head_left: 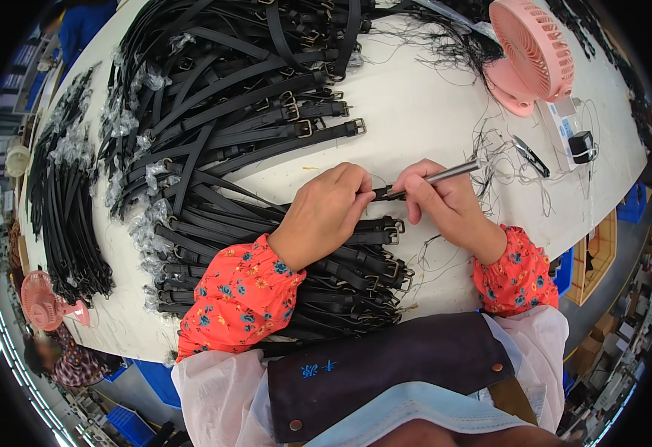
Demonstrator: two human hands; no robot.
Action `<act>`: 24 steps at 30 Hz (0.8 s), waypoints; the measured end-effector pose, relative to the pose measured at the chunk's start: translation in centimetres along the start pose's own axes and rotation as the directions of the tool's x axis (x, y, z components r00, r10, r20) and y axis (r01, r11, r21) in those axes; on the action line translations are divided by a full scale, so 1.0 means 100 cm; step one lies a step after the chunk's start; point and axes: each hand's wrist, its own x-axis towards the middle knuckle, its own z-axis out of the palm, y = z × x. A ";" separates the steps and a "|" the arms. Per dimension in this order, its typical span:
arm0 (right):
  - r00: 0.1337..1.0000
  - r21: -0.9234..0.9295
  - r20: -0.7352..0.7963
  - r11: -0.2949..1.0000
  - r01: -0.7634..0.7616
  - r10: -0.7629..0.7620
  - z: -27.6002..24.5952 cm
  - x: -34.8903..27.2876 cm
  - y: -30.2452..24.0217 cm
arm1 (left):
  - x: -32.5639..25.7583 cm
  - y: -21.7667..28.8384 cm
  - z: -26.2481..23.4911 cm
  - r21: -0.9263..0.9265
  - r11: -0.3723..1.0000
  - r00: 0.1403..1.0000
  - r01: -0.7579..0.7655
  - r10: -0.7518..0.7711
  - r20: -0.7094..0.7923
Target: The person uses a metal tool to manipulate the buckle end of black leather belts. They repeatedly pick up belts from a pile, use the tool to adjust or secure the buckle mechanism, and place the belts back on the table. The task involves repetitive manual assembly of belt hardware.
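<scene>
Should the left hand [324,212] lose its pinch on the black strap [385,195], the slim metal tool [454,171] could, I judge, skid into those fingertips; the strap shows just beyond them, left knuckles upward, while the right hand [442,203], fingers curled, grips the tool, which slants rightward past its knuckles

Your white desk [430,86] carries a large belt pile [259,135]. To the left of that pile you have a strap bundle [73,223]. Well to the pile's right lie black snips [532,158] and a white box [561,132]. Right of the pile's far end, you have a thread heap [469,54] and a pink fan [531,48].
</scene>
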 end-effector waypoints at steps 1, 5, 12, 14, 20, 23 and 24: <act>1.000 -0.007 0.007 1.000 0.004 -0.004 0.000 -0.001 0.001 | 0.000 0.000 0.000 0.000 1.000 1.000 -0.002 0.002 -0.001; 0.999 0.012 -0.014 0.999 0.035 -0.035 0.005 -0.003 0.001 | 0.000 0.000 0.000 -0.006 1.000 1.000 -0.005 0.005 -0.004; 0.998 -0.018 0.000 0.998 0.062 -0.062 0.005 -0.003 0.000 | 0.000 -0.001 0.000 0.008 1.000 1.000 -0.018 0.018 -0.014; 0.998 -0.013 0.003 0.998 0.068 -0.068 0.005 -0.003 0.000 | 0.001 0.000 0.001 -0.019 0.997 0.996 0.075 -0.076 -0.047; 0.998 -0.017 0.030 0.998 0.059 -0.058 0.003 -0.002 0.002 | 0.001 -0.002 0.002 -0.076 0.989 0.988 0.125 -0.131 -0.083; 0.998 -0.024 0.032 0.998 0.056 -0.055 0.003 -0.002 0.001 | 0.002 -0.003 0.003 -0.077 0.991 0.990 0.112 -0.118 -0.081; 0.998 -0.026 0.035 0.998 0.051 -0.050 0.003 -0.002 0.001 | 0.002 -0.003 0.003 -0.080 0.991 0.990 0.110 -0.117 -0.082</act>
